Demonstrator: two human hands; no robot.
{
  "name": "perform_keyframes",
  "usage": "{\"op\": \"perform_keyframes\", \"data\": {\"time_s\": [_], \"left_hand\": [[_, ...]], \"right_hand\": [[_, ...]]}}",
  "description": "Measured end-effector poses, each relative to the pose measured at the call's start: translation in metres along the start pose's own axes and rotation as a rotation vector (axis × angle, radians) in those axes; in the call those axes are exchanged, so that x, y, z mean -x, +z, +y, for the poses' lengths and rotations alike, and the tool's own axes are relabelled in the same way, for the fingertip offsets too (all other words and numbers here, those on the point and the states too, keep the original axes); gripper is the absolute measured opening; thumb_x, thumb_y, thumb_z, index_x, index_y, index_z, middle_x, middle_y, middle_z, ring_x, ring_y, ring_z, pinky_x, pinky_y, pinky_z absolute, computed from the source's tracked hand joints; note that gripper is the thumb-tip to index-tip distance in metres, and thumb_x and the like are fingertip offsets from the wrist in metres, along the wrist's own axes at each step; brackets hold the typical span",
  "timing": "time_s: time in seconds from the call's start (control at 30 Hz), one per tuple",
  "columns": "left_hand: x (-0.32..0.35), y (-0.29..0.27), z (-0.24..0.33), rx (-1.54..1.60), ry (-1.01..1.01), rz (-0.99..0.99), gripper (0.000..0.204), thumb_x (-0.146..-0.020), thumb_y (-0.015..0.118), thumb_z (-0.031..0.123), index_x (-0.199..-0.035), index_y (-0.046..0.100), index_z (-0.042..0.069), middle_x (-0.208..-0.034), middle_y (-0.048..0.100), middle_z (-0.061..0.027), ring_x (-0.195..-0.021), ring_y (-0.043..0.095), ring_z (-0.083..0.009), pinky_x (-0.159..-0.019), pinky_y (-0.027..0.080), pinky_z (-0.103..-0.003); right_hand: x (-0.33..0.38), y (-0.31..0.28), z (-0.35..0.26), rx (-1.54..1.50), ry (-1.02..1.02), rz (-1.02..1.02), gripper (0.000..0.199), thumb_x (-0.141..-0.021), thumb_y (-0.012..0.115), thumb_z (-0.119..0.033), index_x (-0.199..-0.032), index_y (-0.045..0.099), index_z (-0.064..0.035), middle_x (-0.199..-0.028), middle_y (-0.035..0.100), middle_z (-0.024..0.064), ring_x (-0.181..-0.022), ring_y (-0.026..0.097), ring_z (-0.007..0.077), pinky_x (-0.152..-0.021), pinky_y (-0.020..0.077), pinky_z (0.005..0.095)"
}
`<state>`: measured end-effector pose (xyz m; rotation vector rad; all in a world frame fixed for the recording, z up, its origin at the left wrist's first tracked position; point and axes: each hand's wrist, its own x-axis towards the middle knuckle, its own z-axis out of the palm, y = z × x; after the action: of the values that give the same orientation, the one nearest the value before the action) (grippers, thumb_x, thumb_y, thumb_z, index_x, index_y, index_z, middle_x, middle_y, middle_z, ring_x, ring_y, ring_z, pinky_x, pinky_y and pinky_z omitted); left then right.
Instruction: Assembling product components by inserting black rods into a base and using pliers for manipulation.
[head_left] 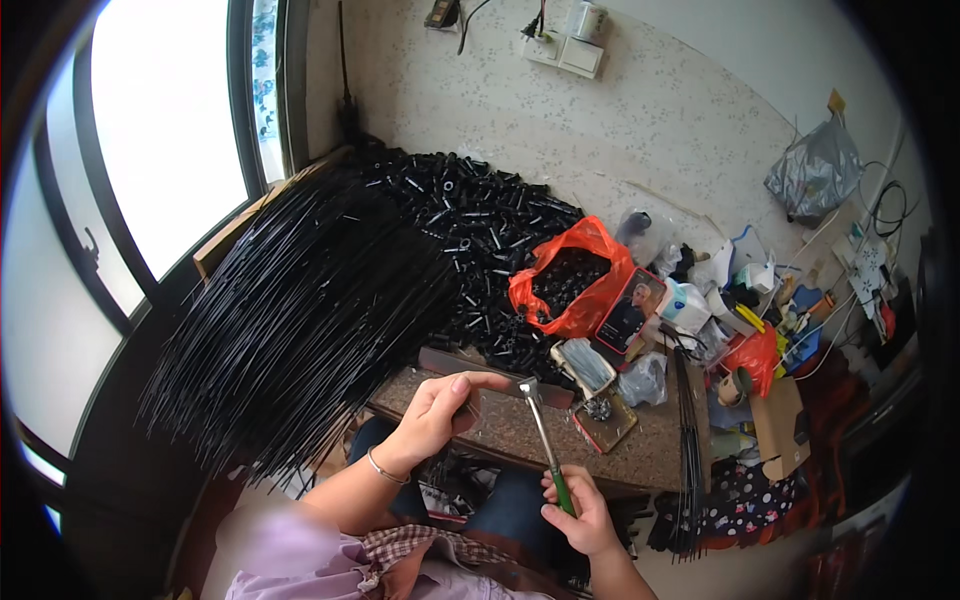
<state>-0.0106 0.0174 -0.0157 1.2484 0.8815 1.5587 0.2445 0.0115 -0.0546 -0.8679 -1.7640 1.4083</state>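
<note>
Farthest left of the small hammer [541, 425] is a large window [165, 130], and below it a thick fan of long thin black rods [300, 300] slopes down over the left end of the stone-topped table [655, 455]. Behind the hammer, against the speckled wall, lies a heap of short black tubes [465, 225], and a torn orange plastic bag [575, 275] holding more of them sits just behind and to the right of the hammer head.

The left hand [435, 410], with a thin bangle at the wrist, is curled just left of the hammer head; its fingers are closed around something small and dark that is too hidden to make out. The hammer stands tilted, its metal head up over the near part of the table and its green handle down toward the person's lap. The right hand [578, 510] is clenched round that green handle at its lower end.

Right of the hammer head a small open tin [603, 420] rests on the table, with a clear plastic bag [643, 380] just beyond it. A slim bundle of black rods [688, 440] lies lengthwise farther right, and past that is a cardboard box [780, 425] amid mixed clutter
</note>
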Motion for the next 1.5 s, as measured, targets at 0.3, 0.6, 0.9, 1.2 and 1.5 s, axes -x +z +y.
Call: {"op": "perform_keyframes", "data": {"time_s": [0.3, 0.6, 0.9, 1.2, 1.5], "left_hand": [[0.013, 0.0, 0.007, -0.017, 0.065, 0.051, 0.038, -0.095, 0.036, 0.027, -0.113, 0.058, 0.0, -0.056, 0.038, 0.0071, -0.049, 0.032, -0.0016, -0.046, 0.026, -0.018], [0.018, -0.003, 0.014, 0.046, 0.151, 0.081, 0.05, -0.09, 0.042, 0.037, -0.107, 0.06, -0.006, -0.053, 0.047, 0.0024, -0.05, 0.038, -0.0033, -0.048, 0.028, -0.019], [0.009, 0.007, 0.02, -0.123, 0.202, 0.032, 0.031, -0.084, 0.056, 0.02, -0.106, 0.06, -0.002, -0.068, 0.055, 0.0028, -0.06, 0.045, -0.0027, -0.055, 0.035, -0.017], [-0.001, 0.007, 0.016, 0.066, 0.089, -0.017, 0.028, -0.079, 0.064, 0.02, -0.095, 0.064, -0.003, -0.071, 0.059, 0.0009, -0.061, 0.048, -0.0034, -0.055, 0.037, -0.018], [0.001, 0.0, 0.014, -0.129, 0.209, 0.023, 0.066, -0.05, 0.086, 0.041, -0.096, 0.064, 0.0, -0.06, 0.048, 0.0055, -0.054, 0.039, -0.0022, -0.048, 0.027, -0.019]], "right_hand": [[0.001, 0.005, -0.071, 1.52, -0.782, 0.197, 0.018, -0.057, 0.071, -0.022, -0.069, 0.062, -0.0125, -0.103, 0.05, 0.0009, -0.105, 0.042, 0.0331, -0.093, 0.0229, 0.0522], [0.004, 0.006, -0.02, -0.581, 0.27, -0.402, 0.034, -0.088, 0.055, -0.029, -0.09, 0.057, 0.0058, -0.092, 0.058, 0.0278, -0.069, 0.062, 0.0334, -0.05, 0.0498, 0.0328], [-0.024, 0.029, -0.026, 0.456, -0.144, -0.139, 0.059, -0.07, 0.069, -0.002, -0.121, 0.039, -0.0015, -0.073, 0.06, 0.0075, -0.065, 0.06, 0.0163, -0.055, 0.0463, 0.0287], [-0.01, 0.022, -0.048, 0.516, 0.002, -0.136, 0.029, -0.075, 0.063, -0.005, -0.102, 0.051, 0.0007, -0.075, 0.06, 0.0134, -0.061, 0.06, 0.0195, -0.058, 0.0473, 0.0308], [-0.03, 0.008, -0.038, 0.781, -0.467, 0.033, 0.031, -0.072, 0.057, -0.002, -0.102, 0.051, 0.0041, -0.076, 0.058, 0.017, -0.061, 0.057, 0.0275, -0.057, 0.0456, 0.0358]]}}
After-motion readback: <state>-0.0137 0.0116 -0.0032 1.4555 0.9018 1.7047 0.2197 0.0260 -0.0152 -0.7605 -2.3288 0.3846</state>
